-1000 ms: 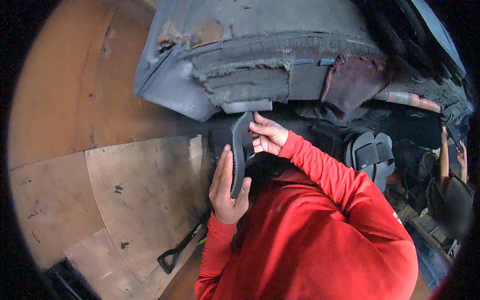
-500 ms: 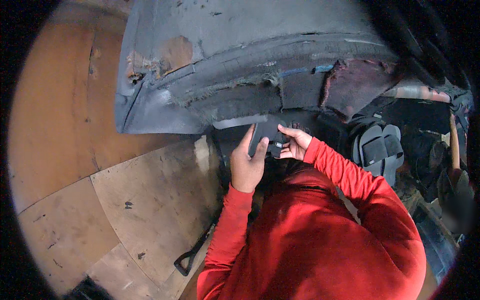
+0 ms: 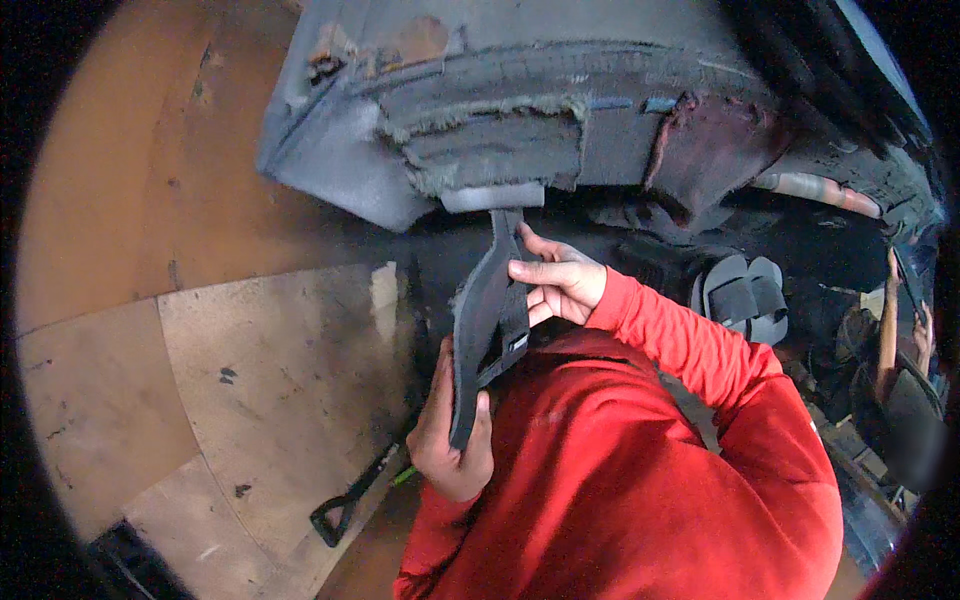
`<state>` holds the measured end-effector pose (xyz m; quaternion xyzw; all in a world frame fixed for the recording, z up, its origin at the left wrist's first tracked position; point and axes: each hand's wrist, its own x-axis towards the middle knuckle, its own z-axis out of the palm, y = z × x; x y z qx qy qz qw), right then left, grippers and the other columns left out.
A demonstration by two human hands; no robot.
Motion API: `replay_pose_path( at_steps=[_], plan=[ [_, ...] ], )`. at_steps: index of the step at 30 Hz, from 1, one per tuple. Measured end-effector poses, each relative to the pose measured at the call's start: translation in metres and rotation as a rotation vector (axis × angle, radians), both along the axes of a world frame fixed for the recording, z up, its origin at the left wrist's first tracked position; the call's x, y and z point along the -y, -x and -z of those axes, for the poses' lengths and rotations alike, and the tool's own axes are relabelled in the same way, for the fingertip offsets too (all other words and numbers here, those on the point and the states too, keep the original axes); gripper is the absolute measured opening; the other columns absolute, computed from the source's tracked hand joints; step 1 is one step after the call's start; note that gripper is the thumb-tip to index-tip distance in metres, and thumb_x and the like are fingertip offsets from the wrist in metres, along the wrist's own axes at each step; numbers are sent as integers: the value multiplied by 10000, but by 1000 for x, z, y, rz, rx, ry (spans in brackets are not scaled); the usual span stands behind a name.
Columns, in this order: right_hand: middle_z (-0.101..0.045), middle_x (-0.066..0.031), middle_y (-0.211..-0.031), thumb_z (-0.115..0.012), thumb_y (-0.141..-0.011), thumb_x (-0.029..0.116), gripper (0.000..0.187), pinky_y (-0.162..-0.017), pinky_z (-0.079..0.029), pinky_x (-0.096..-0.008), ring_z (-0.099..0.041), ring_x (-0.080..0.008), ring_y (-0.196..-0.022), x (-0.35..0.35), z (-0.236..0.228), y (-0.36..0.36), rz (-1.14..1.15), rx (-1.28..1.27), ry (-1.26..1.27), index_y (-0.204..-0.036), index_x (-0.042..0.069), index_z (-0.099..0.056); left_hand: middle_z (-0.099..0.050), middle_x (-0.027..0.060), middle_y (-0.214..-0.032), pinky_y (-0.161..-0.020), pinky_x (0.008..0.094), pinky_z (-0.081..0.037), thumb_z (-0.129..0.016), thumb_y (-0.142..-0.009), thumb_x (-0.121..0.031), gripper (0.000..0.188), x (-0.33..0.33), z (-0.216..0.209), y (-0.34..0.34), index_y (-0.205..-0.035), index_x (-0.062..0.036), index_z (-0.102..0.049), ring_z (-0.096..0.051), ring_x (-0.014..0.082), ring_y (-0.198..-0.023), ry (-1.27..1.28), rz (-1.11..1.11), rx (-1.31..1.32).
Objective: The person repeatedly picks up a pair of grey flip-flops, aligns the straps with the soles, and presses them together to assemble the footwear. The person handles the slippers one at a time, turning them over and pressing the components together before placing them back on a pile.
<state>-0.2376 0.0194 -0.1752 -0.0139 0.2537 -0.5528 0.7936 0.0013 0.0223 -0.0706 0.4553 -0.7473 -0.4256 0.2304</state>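
A dark grey slide sandal point(image 3: 478, 305) stands on edge between my two hands, its strap and a small white tag facing right. My left hand point(image 3: 447, 440) is closed round the lower end of its sole, thumb on one side and fingers on the other. Higher up, my right hand point(image 3: 562, 280) pinches the strap side with thumb and fingers. The sandal's upper end lies just under a light grey strip point(image 3: 492, 197) on the bench's front edge; whether they touch I cannot tell. More grey slide sandals point(image 3: 745, 297) lie together to the right.
The worn grey bench point(image 3: 560, 60) spans the far side, with ragged cloth point(image 3: 710, 150) hanging from its edge. Stained boards point(image 3: 290, 370) cover the left. A black handle point(image 3: 335, 515) lies at lower left. A wooden handle point(image 3: 888, 330) stands among clutter at far right.
The sandal has turned from a flatter, foreshortened pose to upright on edge. My left hand has moved down to its lower end, while my right hand has shifted slightly left. The view has shifted too.
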Motion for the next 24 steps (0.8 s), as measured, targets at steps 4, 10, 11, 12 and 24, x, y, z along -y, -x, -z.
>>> replay_pose_path(
  at_steps=[4,10,11,12,24],
  plan=[
    [-589,-166,-1202,-717,-828,0,1122,-790,-602,-393,-707,-283,-889,-18,0,-25,48,-460,-1,-1571,212,95,-521,234,-1408,-1042,367,-432,-622,-898,-50,573,-34,63,-69,-1420,78,-422,-547,300,-1280,-218,-67,49],
    [-445,-136,-1355,-731,-672,-51,1251,-908,-495,-296,-569,-177,-1086,-30,31,-35,-33,-1368,333,-1586,225,77,-331,201,-1557,-1168,388,-257,-742,-855,-172,812,-3,119,-32,-1510,15,-299,-325,299,-1443,-351,111,-294],
    [-385,-110,-1443,-695,-691,-80,1221,-964,-466,-304,-493,-175,-1206,-31,34,-32,-118,-1230,247,-1586,214,83,-331,215,-1553,-1167,387,-256,-747,-855,-219,826,17,119,-10,-1511,11,-301,-311,307,-1451,-285,149,-320],
    [-366,-97,-1462,-694,-700,-90,1212,-987,-450,-308,-477,-172,-1226,-28,37,-29,-115,-1100,259,-1587,209,76,-363,189,-1534,-1145,367,-288,-742,-860,-233,821,42,122,16,-1509,16,-305,-343,271,-1426,-230,214,-333],
    [-644,-24,-914,-815,-821,247,1154,-575,-526,-253,-577,-93,-678,3,32,10,-405,-710,-4,-1556,409,59,-634,12,-1091,-842,264,-474,-638,-875,-97,476,103,120,104,-1334,8,-565,-573,97,-938,-613,163,-240]
  ],
)
